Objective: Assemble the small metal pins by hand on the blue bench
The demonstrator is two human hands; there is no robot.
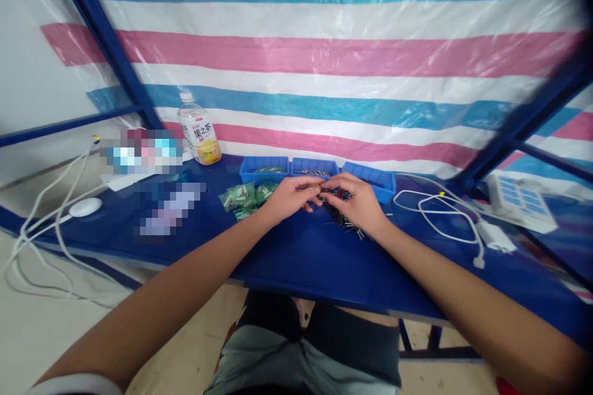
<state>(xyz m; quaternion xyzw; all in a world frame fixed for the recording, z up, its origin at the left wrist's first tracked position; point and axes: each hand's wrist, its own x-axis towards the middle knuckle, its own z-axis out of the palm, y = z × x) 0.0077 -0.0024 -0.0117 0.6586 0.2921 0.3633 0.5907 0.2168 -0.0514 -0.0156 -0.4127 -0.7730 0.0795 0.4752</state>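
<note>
The left hand [290, 197] and right hand [360, 205] pinched thin dark metal pins [340, 217] over the glossy blue tabletop [296, 259], rectangular blue plastic trays [376, 180] at twelve o'clock.

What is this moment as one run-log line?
left hand: fingertips meeting right hand above pin pile | held: too small to tell | behind: blue trays | beside left hand: green packets

Thin dark pins [343, 220], loosely heaped
</note>
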